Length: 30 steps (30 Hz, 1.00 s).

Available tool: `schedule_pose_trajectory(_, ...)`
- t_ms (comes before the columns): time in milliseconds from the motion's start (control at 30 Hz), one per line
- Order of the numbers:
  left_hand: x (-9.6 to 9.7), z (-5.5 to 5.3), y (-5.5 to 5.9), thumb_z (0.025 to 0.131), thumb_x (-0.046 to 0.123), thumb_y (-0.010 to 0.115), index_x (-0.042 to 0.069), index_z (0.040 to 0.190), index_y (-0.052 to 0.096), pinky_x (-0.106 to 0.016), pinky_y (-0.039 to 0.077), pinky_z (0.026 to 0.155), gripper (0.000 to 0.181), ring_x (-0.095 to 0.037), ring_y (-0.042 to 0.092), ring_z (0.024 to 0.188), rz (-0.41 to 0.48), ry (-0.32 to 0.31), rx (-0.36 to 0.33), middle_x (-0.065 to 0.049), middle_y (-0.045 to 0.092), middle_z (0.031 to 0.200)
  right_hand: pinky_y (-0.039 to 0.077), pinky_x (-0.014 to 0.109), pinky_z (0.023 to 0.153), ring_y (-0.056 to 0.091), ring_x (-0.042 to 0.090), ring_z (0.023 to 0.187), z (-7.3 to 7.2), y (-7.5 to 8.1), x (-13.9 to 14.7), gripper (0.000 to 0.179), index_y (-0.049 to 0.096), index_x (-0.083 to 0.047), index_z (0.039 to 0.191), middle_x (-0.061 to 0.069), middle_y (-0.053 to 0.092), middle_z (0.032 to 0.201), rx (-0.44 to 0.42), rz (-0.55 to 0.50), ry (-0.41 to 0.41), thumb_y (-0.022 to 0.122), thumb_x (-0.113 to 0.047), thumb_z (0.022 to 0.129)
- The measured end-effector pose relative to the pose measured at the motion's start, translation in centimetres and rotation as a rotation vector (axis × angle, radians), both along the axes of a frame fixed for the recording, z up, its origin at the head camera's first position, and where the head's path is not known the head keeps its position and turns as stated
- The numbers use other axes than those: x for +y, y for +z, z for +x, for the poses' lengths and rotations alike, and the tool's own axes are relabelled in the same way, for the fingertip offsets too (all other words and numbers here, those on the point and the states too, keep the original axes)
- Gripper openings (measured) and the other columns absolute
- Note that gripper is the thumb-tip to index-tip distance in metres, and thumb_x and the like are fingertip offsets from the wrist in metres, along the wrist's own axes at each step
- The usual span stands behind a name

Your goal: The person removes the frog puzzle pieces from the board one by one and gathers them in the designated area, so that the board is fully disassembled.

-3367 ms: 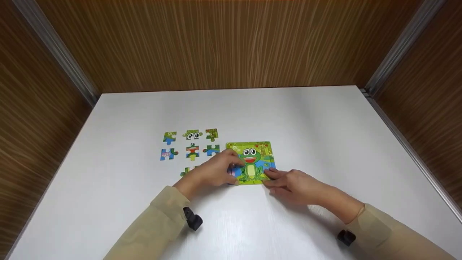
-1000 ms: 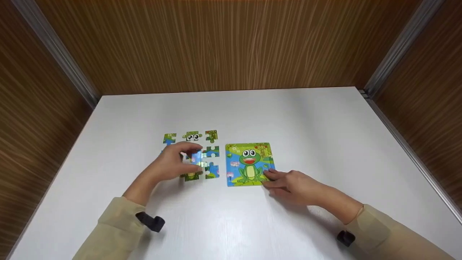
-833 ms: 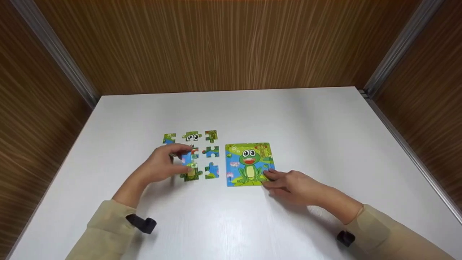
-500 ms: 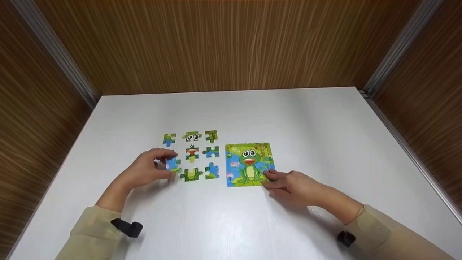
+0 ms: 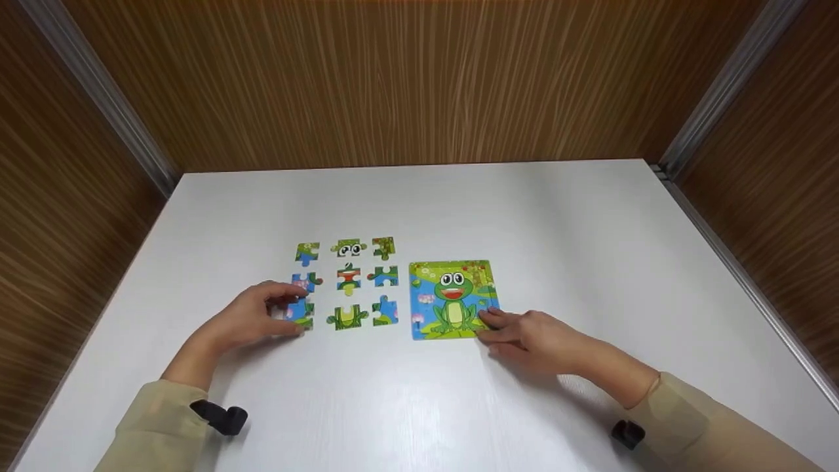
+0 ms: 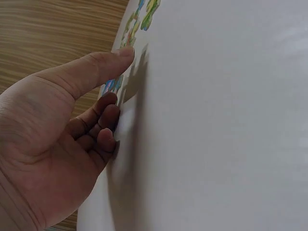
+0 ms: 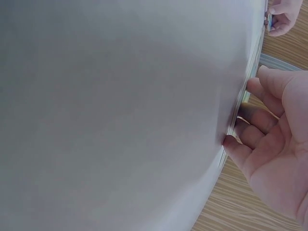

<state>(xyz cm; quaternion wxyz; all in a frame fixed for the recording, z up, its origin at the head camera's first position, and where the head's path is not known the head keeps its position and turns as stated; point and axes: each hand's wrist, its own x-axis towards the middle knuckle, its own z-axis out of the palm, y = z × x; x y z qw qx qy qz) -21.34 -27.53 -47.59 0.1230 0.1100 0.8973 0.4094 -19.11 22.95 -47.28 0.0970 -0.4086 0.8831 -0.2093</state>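
My left hand (image 5: 246,319) holds a blue and green jigsaw piece (image 5: 296,313) between thumb and fingers. This piece is at the near left corner of a spread group of puzzle pieces, low over the table or on it; I cannot tell which. A pink and blue piece (image 5: 301,282) lies just beyond my fingertips. My right hand (image 5: 534,337) rests its fingers on the near right corner of a square frog picture board (image 5: 452,298). In the right wrist view its fingers are loosely bent, and the board shows only as a thin edge.
Several other pieces lie in loose rows, among them a frog-eyes piece (image 5: 349,248), a mouth piece (image 5: 349,278) and a belly piece (image 5: 347,317). The white table (image 5: 419,400) meets wood-grain panels (image 5: 419,85) at the back and sides.
My left hand has gone from the board's lower left area leftward across the pieces, carrying the blue and green jigsaw piece to the near left corner. My right hand has stayed at the board.
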Motion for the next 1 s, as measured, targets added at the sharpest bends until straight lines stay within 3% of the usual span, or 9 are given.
schedule_pose_trajectory(500,-0.22,-0.02,-0.65,0.084,0.015,0.091,0.008,0.135,0.070,-0.050,0.040,0.110,0.056,-0.031,0.054,0.123,0.013,-0.031,0.010,-0.012,0.059,0.135,0.047,0.056,0.108,0.051,0.035,0.142,0.09,0.15,-0.13,0.036,0.070,-0.008,0.140,0.019,0.054,0.153,-0.010,-0.010,-0.004,0.069,-0.016,0.105)
schedule_pose_trajectory(1000,-0.14,0.09,-0.34,0.085,0.018,0.090,0.008,0.137,0.069,-0.054,0.036,0.114,0.057,-0.034,0.051,0.128,0.002,-0.028,-0.020,-0.013,0.055,0.140,0.049,0.058,0.106,0.050,0.034,0.144,0.19,0.39,-0.24,0.038,0.068,-0.010,0.142,0.017,0.052,0.155,-0.023,0.032,-0.027,0.068,-0.018,0.105)
